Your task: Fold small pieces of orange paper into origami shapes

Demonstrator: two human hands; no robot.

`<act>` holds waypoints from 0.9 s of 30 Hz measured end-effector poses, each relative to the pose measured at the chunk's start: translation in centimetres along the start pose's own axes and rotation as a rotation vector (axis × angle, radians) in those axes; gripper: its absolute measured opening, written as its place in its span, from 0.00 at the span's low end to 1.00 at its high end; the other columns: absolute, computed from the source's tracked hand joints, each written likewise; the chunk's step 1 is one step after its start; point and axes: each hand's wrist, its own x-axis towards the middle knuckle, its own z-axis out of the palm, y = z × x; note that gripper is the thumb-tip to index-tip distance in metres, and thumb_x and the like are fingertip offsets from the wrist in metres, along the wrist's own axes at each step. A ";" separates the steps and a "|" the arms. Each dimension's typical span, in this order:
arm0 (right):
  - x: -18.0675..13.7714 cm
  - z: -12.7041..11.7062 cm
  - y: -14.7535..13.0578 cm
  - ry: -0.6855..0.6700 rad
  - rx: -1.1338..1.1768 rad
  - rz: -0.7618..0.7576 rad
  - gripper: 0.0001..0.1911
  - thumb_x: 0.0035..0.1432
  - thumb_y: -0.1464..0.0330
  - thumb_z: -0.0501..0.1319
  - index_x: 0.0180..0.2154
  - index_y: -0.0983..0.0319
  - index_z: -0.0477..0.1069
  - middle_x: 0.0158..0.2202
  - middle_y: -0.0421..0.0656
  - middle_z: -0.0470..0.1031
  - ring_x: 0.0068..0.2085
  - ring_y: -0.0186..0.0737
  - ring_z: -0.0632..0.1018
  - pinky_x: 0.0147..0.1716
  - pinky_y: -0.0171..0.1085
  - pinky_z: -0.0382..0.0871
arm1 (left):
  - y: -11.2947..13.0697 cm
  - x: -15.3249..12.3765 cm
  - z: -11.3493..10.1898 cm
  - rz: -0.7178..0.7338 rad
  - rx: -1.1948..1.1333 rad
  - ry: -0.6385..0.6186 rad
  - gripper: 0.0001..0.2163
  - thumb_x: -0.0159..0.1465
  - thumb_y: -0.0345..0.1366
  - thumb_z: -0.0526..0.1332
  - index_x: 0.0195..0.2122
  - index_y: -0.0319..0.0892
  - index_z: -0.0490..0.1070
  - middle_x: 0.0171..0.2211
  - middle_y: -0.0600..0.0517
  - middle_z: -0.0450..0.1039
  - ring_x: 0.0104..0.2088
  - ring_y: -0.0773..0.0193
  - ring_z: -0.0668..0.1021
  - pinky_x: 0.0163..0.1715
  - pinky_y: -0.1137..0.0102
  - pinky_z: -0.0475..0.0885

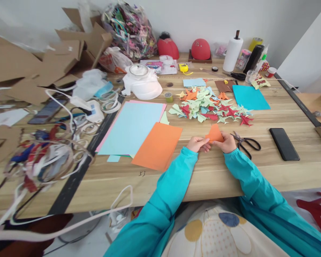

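Observation:
Between my two hands is a small folded piece of orange paper, its upper end pointed. My left hand pinches its lower left edge with thumb and fingers. My right hand grips the right side, the thumb lying along the paper's lower edge. Just beyond them spreads a pile of folded paper figures in pale green, red, orange and blue. Orange sheets lie left of my hands, partly over a stack of light blue sheets. Black-handled scissors rest right beside my right hand.
A black phone lies at the right. A turquoise sheet is beyond it. Tangled cords and ribbons cover the left side, with cardboard boxes behind. A paper roll stands at the back right, and a tape measure lies at the back.

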 end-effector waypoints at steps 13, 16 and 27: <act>-0.2 -0.3 -0.2 -0.165 -0.009 0.033 0.22 0.33 0.62 0.70 0.33 0.66 0.72 0.29 0.42 0.75 0.30 0.40 0.75 0.31 0.37 0.70 | 0.4 -0.5 -0.9 -0.106 0.103 -0.142 0.15 0.47 0.40 0.67 0.25 0.29 0.72 0.18 0.46 0.73 0.16 0.67 0.74 0.16 0.75 0.66; -0.1 -0.3 -0.4 -0.129 0.171 0.120 0.23 0.36 0.61 0.69 0.37 0.64 0.70 0.28 0.41 0.75 0.24 0.36 0.74 0.24 0.35 0.70 | 0.6 -0.6 -0.8 -0.076 0.029 -0.091 0.13 0.50 0.39 0.65 0.26 0.30 0.72 0.18 0.48 0.73 0.16 0.69 0.74 0.15 0.76 0.66; 0.0 0.1 -0.8 0.028 0.311 0.142 0.20 0.30 0.63 0.71 0.28 0.64 0.71 0.23 0.40 0.76 0.21 0.36 0.75 0.22 0.37 0.72 | 0.8 -0.8 -0.7 -0.053 -0.057 -0.088 0.12 0.50 0.37 0.66 0.27 0.30 0.72 0.19 0.48 0.73 0.16 0.69 0.74 0.14 0.77 0.65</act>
